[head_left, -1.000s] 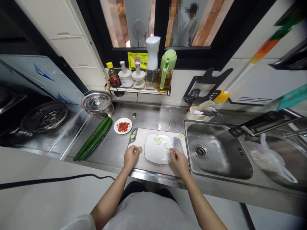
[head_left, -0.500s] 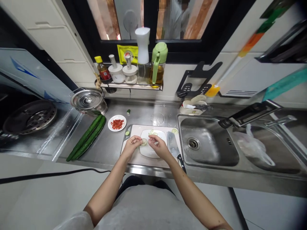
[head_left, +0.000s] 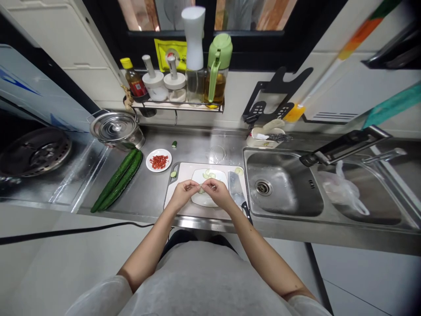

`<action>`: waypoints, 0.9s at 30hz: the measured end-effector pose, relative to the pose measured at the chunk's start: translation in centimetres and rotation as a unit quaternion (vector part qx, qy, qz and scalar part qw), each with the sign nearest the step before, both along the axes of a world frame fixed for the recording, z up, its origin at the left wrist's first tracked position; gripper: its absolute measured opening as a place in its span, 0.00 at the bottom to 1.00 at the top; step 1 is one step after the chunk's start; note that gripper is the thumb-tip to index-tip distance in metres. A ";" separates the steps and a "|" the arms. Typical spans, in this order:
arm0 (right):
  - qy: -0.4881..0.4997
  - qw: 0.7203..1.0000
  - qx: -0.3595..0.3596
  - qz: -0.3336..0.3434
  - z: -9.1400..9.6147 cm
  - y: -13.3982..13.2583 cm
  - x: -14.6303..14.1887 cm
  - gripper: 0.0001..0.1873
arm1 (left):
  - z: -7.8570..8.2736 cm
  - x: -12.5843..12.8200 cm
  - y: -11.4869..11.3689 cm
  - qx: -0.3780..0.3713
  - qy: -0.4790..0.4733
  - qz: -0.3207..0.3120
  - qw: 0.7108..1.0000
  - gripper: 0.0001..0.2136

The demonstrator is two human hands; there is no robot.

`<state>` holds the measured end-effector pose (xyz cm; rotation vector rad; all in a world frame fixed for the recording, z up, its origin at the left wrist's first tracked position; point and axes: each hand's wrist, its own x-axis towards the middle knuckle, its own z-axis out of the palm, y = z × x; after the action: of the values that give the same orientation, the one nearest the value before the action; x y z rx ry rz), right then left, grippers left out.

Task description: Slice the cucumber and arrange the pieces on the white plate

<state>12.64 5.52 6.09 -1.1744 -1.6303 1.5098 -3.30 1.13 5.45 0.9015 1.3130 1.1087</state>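
Hands (head_left: pixel 183 193) close together, pinching slice (head_left: pixel 201 191) above plate (head_left: pixel 204 202).

We see deep green cucumbers (head_left: pixel 122 181) against a silver-grey desk (head_left: pixel 151 193), and pale green slices (head_left: pixel 209 174) on a white serving plate (head_left: pixel 204 201). Our cutting board (head_left: pixel 191 212) is off-white, grey at one end. Bright red bits (head_left: pixel 159 162) colour a small white dish (head_left: pixel 148 161). We note a black knife handle (head_left: pixel 246 211), a yellow packet (head_left: pixel 161 50) with a pale round patch, a light green jug lid (head_left: pixel 221 46) and our plain grey shirt (head_left: pixel 197 281).
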 end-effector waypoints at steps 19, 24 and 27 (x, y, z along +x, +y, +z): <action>0.061 0.984 -0.147 0.075 1.4 0.7 0.4 0.08 | 1.7 -0.5 0.0 0.016 0.038 -0.065 0.997 0.12; 0.035 0.985 -0.151 0.080 1.5 0.8 0.9 0.06 | 1.7 -0.4 -0.3 0.089 0.195 -0.051 0.975 0.08; 0.030 0.985 -0.158 0.069 1.3 0.8 1.1 0.06 | 2.0 0.1 -0.6 0.119 0.262 -0.041 0.957 0.07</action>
<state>13.71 6.30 7.34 -1.1843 -1.4956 1.9291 -3.25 0.51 7.44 1.4914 1.5665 1.0115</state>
